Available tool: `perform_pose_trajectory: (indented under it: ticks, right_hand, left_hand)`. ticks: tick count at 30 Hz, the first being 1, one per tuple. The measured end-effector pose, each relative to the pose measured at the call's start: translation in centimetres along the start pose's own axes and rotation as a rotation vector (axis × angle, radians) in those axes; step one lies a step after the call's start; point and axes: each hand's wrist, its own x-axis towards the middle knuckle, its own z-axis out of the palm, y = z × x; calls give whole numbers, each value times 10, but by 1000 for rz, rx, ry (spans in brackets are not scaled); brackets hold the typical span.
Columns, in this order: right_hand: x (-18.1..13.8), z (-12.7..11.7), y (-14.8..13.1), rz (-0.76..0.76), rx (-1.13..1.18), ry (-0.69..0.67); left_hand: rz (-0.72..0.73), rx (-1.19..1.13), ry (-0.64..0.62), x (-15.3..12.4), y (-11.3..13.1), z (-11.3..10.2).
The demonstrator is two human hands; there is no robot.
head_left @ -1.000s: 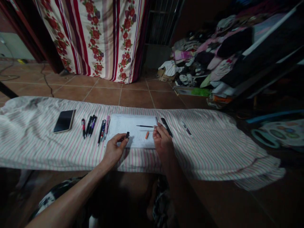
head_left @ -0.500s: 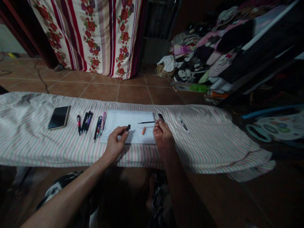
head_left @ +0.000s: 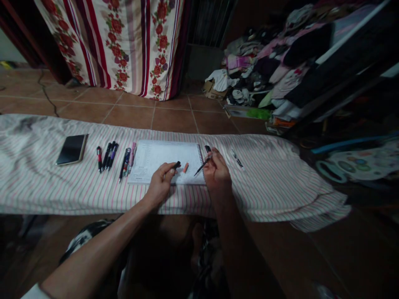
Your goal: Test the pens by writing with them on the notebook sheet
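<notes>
My left hand [head_left: 161, 180] is closed, pinching a short black pen part [head_left: 176, 165] over the lower part of an open spiral notebook [head_left: 156, 153]. My right hand [head_left: 218, 172], at the notebook's spiral edge, has a thin black pen refill [head_left: 202, 167] between its fingertips, the fine tip slanting down to the left. On the page between the hands is a small orange piece [head_left: 186, 167]. Just beyond my right fingers a black piece [head_left: 208, 148] shows, partly hidden. A clear pen with a dark middle [head_left: 237, 158] rests on the cloth to the right.
Several pens [head_left: 111, 155] lie left of the notebook, with a dark-screened phone or tablet [head_left: 72, 149] farther left. A striped cloth [head_left: 274, 178] covers the low surface. Behind are a floral curtain [head_left: 134, 45], tiled floor and a heap of clothes [head_left: 262, 66].
The refill in my right hand has swung from nearly level to slanting down left. My left hand has moved right with the black pen part, closer to the orange piece.
</notes>
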Motion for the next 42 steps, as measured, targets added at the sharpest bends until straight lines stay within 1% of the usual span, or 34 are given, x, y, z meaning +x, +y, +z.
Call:
perform_pose_trajectory:
  ticks: [3, 7, 13, 18, 22, 29, 42]
  right_hand:
    - [-1, 0, -6, -22, -16, -14]
    - [-5, 1, -15, -54, -33, -11]
    - [-11, 4, -25, -99, -39, -13]
    - [-14, 8, -28, -72, -41, -47]
    - [-16, 9, -28, -70, -31, -77]
    - [-15, 10, -23, -89, -25, -132]
    - [-18, 13, -17, -63, -68, -170]
  left_hand:
    - [-4, 4, -67, -5, 0, 7]
    - [-29, 25, -109, -9, 0, 13]
    - [-70, 37, -87, -9, -1, 16]
    - [-107, 63, -54, -10, 1, 16]
    - [-135, 75, -36, -11, 3, 16]
    - [-183, 111, -45, -13, 2, 16]
    - [-155, 130, -69, -14, -4, 17]
